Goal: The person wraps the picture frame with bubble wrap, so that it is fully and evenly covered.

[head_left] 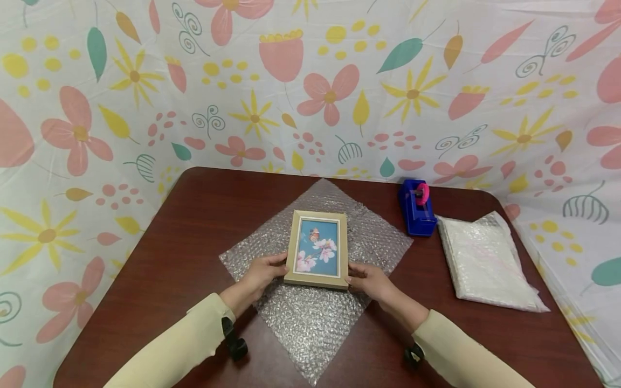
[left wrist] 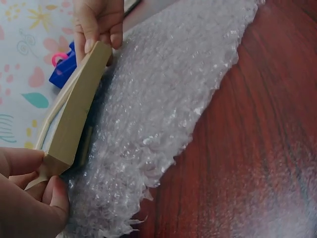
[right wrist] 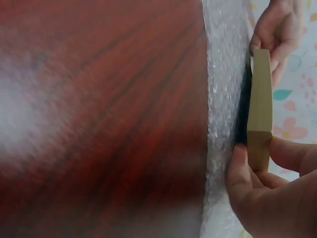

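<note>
Where the left hand [head_left: 261,274] comes in, left of centre, its fingers pinch the lower left edge of a framed picture [head_left: 317,249], seemingly so that the front stays uncovered. That piece sits face up at the middle of the view, over a sheet of bubble wrap [head_left: 312,323] turned as a diamond on the dark red worktop [head_left: 189,215], probably so that the corners reach out beyond its sides; whether its underside touches the sheet is hard to tell. It has a pale beige surround and a thin white inner border, with pink-white blossoms and an orange butterfly against blue. Just right of it, the right hand [head_left: 371,280] mirrors the grasp, fingers pinching the lower right edge, likely to keep it steady. At right, above centre, a blue tape dispenser [head_left: 418,215] with a pink roll [head_left: 423,193] stands by the sheet's right corner, apparently for easy reach. Farther right, a folded clear-plastic bundle [head_left: 485,261] lies close beside it, presumably out of the way.
</note>
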`<act>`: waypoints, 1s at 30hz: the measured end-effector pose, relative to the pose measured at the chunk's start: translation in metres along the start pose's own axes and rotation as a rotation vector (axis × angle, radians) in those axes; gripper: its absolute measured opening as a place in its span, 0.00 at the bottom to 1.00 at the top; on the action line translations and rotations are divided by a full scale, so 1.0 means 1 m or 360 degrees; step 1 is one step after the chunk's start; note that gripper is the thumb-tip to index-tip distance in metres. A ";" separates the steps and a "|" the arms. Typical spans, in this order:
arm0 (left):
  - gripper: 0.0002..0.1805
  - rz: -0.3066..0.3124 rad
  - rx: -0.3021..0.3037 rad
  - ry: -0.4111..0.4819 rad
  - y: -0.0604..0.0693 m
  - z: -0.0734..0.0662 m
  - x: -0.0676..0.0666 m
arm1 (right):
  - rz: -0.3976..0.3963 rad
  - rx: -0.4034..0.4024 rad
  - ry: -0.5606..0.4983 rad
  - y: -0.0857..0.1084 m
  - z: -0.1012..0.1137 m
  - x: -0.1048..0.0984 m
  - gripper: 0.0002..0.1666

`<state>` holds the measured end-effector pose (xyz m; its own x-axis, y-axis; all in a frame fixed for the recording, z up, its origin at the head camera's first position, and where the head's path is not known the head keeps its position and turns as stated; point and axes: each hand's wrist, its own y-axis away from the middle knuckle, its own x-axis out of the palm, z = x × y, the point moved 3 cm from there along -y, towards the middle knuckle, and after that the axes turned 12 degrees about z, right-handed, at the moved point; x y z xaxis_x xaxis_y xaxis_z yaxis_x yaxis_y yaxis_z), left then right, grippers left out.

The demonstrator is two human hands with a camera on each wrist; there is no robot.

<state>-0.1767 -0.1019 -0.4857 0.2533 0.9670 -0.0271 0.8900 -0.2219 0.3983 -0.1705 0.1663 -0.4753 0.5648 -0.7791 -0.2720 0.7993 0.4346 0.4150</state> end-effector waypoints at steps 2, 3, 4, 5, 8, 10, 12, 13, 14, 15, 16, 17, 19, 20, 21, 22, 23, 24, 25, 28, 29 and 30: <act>0.28 0.0007 0.0000 -0.0013 -0.001 0.002 -0.001 | -0.0043 0.0028 0.0105 -0.001 0.001 -0.001 0.33; 0.27 0.0009 0.0003 -0.0018 -0.002 0.002 -0.001 | -0.0062 0.0031 0.0160 -0.001 0.001 -0.001 0.33; 0.27 0.0010 0.0007 -0.0022 -0.002 0.002 -0.001 | -0.0069 0.0026 0.0187 -0.001 0.001 -0.002 0.33; 0.27 0.0015 0.0007 -0.0032 -0.002 0.002 -0.001 | -0.0075 0.0020 0.0205 -0.001 0.001 -0.002 0.32; 0.27 0.0025 -0.0001 -0.0062 -0.003 0.002 -0.002 | -0.0084 -0.0004 0.0233 -0.002 0.001 -0.002 0.31; 0.27 0.0029 -0.0012 -0.0093 -0.003 0.002 -0.002 | -0.0085 -0.0007 0.0245 -0.001 0.002 -0.002 0.31; 0.27 0.0033 -0.0021 -0.0120 -0.004 0.002 -0.003 | -0.0085 -0.0010 0.0266 -0.002 0.002 -0.002 0.31; 0.27 0.0036 -0.0020 -0.0139 -0.004 0.002 -0.003 | -0.0085 -0.0016 0.0284 -0.003 0.001 -0.002 0.31; 0.27 0.0044 -0.0022 -0.0160 -0.004 0.002 -0.004 | -0.0087 -0.0021 0.0303 -0.003 0.001 -0.001 0.31; 0.26 0.0052 -0.0019 -0.0186 -0.004 0.002 -0.004 | -0.0090 -0.0032 0.0324 -0.003 0.001 -0.001 0.31; 0.26 0.0060 -0.0018 -0.0212 -0.005 0.001 -0.005 | -0.0092 -0.0041 0.0349 -0.003 0.001 -0.001 0.30; 0.26 0.0071 -0.0014 -0.0236 -0.005 0.001 -0.005 | -0.0097 -0.0051 0.0373 -0.003 0.001 -0.001 0.30; 0.26 0.0094 -0.0008 -0.0300 -0.006 0.000 -0.006 | -0.0105 -0.0076 0.0427 -0.002 0.002 -0.001 0.29; 0.26 0.0103 -0.0013 -0.0322 -0.006 -0.001 -0.007 | -0.0113 -0.0089 0.0449 -0.002 0.002 -0.001 0.29; 0.26 0.0111 -0.0014 -0.0336 -0.006 -0.001 -0.007 | -0.0122 -0.0101 0.0469 -0.002 0.002 -0.001 0.29; 0.26 0.0118 -0.0018 -0.0347 -0.006 -0.001 -0.007 | -0.0121 -0.0117 0.0491 -0.001 0.002 -0.001 0.28; 0.26 0.0122 -0.0017 -0.0362 -0.006 -0.001 -0.007 | -0.0123 -0.0132 0.0510 -0.001 0.002 -0.001 0.28; 0.26 0.0122 -0.0016 -0.0374 -0.006 -0.001 -0.008 | -0.0119 -0.0146 0.0530 -0.001 0.002 0.000 0.28; 0.26 0.0122 -0.0016 -0.0379 -0.005 -0.001 -0.008 | -0.0121 -0.0154 0.0544 -0.001 0.002 0.000 0.28; 0.27 0.0115 -0.0001 -0.0391 -0.004 -0.001 -0.008 | -0.0123 -0.0171 0.0563 -0.002 0.000 0.001 0.28; 0.27 0.0110 0.0003 -0.0399 -0.004 0.000 -0.009 | -0.0128 -0.0171 0.0561 -0.002 0.000 0.001 0.28; 0.27 0.0105 0.0009 -0.0399 -0.004 0.000 -0.009 | -0.0131 -0.0180 0.0576 -0.002 0.001 0.001 0.28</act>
<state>-0.1823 -0.1093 -0.4867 0.3961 0.8895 -0.2279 0.8704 -0.2846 0.4018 -0.1717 0.1642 -0.4758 0.5178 -0.6121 -0.5977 0.8510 0.4403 0.2864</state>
